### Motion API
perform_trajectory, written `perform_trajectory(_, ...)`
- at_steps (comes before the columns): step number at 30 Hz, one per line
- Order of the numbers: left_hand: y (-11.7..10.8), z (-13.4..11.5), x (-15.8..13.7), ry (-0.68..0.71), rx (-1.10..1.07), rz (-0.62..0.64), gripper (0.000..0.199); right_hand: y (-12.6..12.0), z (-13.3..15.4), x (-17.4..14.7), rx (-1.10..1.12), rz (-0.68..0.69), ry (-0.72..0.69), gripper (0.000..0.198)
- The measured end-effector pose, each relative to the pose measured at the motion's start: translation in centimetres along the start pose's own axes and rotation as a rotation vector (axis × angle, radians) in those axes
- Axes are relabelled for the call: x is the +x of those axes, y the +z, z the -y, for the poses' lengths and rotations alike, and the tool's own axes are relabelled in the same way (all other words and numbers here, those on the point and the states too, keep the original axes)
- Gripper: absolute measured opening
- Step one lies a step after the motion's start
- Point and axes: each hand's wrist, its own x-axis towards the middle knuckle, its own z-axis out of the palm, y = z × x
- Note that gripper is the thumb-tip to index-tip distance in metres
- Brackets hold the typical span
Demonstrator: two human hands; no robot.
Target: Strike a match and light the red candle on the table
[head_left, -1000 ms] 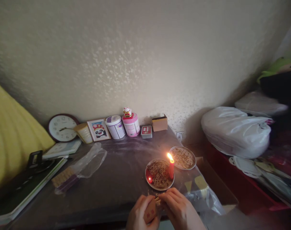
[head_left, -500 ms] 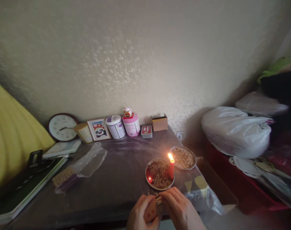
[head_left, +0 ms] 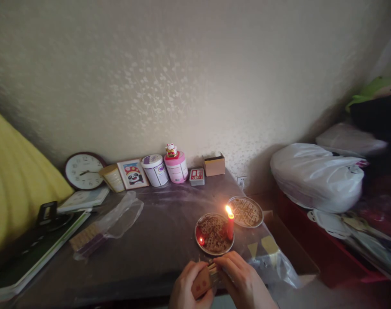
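Just in front of the table's near edge, my left hand (head_left: 191, 285) is closed around a small tan matchbox (head_left: 201, 283) with reddish printing. The box is slid partly open, and the pale sticks of several matches (head_left: 212, 269) show at its right end. My right hand (head_left: 242, 279) is closed at that open end, its fingertips against the tray and matches. Whether a single match is pinched there is hidden. Beyond the hands, a lit red candle (head_left: 230, 227) stands upright at the right side of a round patterned metal plate (head_left: 215, 253).
A second round plate (head_left: 246, 212) lies behind the candle. Left of it is a clear plastic bag (head_left: 121, 214). Along the wall stand a clock (head_left: 85, 171), a panda picture (head_left: 133, 174), two canisters (head_left: 155, 171) and a small cardboard box (head_left: 214, 165). White bags (head_left: 318, 176) sit at right.
My hands have barely moved; the matchbox is tilted slightly differently and its match sticks show a little more. The candle and plates have stayed put.
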Motion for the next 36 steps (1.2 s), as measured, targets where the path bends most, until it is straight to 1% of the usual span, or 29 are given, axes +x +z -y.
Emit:
perform_trajectory(6,-0.1,-0.5,0.1,-0.014,0.012,-0.006,0.043,-0.2,0.1,0.0,0.045,-0.012,0.022,0.02)
perform_trajectory(9,-0.5,-1.0,0.4,-0.047,0.002,-0.03,0.041,-0.4,0.0,0.0,0.091,-0.037,0.031,0.022)
perform_trajectory(14,-0.9,-1.3,0.7,-0.113,-0.008,-0.06,0.038,-1.1,-0.2,0.1,0.171,-0.111,0.073,0.019)
perform_trajectory(16,-1.0,-1.2,0.7,-0.131,0.002,-0.077,0.037,-1.3,-0.4,0.2,0.207,-0.19,0.128,0.016)
perform_trajectory(18,-0.9,-1.0,0.6,-0.127,0.015,-0.08,0.036,-1.2,-0.6,0.2,0.259,-0.268,0.221,0.014)
perform_trajectory(20,-0.7,-0.6,0.5,-0.1,0.026,-0.07,0.037,-0.9,-0.9,0.2,0.336,-0.298,0.309,0.016)
perform_trajectory(21,-0.5,-0.5,0.4,-0.082,0.028,-0.059,0.039,-0.7,-0.9,0.2,0.373,-0.296,0.336,0.017)
perform_trajectory(25,0.4,0.5,-0.3,-0.024,0.017,-0.017,0.046,0.6,-1.0,-0.1,0.454,-0.275,0.37,0.022)
perform_trajectory(30,1.7,1.7,-1.3,0.05,-0.104,0.006,0.05,2.6,-0.6,-0.6,0.656,-0.153,0.456,0.036)
perform_trajectory(32,1.9,1.8,-1.4,0.04,-0.107,0.0,0.049,3.0,-0.5,-0.7,0.724,-0.155,0.487,0.041)
perform_trajectory(34,1.9,1.6,-1.4,-0.007,-0.094,0.023,0.053,3.0,-0.3,-0.6,0.753,-0.186,0.521,0.042)
perform_trajectory(36,1.7,0.9,-1.5,-0.082,-0.082,0.127,0.055,2.6,-0.2,-0.5,0.666,-0.228,0.49,0.038)
